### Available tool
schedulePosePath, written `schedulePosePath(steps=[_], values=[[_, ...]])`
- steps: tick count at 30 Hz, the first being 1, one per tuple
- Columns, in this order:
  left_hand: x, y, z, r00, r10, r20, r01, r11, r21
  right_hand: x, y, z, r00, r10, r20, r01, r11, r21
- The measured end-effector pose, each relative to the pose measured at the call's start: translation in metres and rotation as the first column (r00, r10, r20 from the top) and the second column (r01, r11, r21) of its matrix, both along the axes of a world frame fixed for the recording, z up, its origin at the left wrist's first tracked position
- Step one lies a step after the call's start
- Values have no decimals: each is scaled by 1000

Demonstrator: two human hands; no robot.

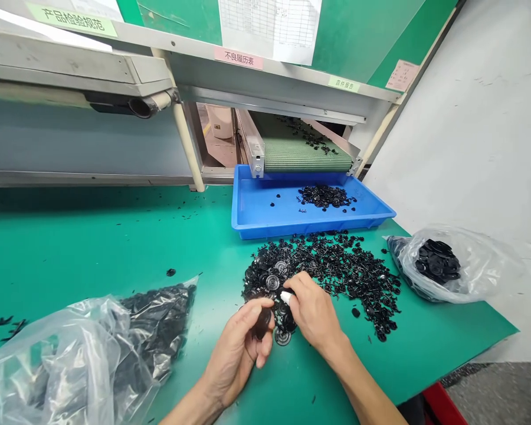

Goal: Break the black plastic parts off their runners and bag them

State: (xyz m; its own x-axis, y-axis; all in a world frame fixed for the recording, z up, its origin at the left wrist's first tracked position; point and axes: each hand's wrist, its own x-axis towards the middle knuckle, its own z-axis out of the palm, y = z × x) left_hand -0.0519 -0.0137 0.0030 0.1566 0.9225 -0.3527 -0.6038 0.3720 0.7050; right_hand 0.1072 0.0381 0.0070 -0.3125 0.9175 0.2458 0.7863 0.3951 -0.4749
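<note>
My left hand point(234, 348) curls around a black round moulded plastic part point(262, 323), held between thumb and fingers. My right hand point(314, 310) pinches a small white item point(285, 297) whose kind I cannot tell, with its tip against black parts just in front of my left hand. Both hands are at the near edge of a loose pile of black plastic parts point(331, 277), which includes ribbed discs and sprue-like pieces. One ribbed disc point(282, 336) lies just below my hands on the green mat point(115, 248).
A blue plastic tray point(256, 206) holding a small heap of black parts point(325, 196) stands beyond the pile, under the end of a green conveyor belt point(305, 154). Clear plastic bags of black parts lie at the right point(478, 265) and near left point(79, 354).
</note>
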Motion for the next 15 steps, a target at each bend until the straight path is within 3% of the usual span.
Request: schedulePosePath(steps=[4, 10, 15], values=[[-2, 0, -2, 997, -2, 83, 2, 1000, -7, 8, -6, -1, 982, 89, -166, -87, 996, 22], [6, -4, -5, 992, -106, -65, 111, 991, 71, 14, -32, 9, 922, 267, -282, -226, 959, 171], [9, -5, -10, 977, -114, -178, 130, 988, 82, 14, -47, 9, 861, 293, -415, -291, 954, 71]])
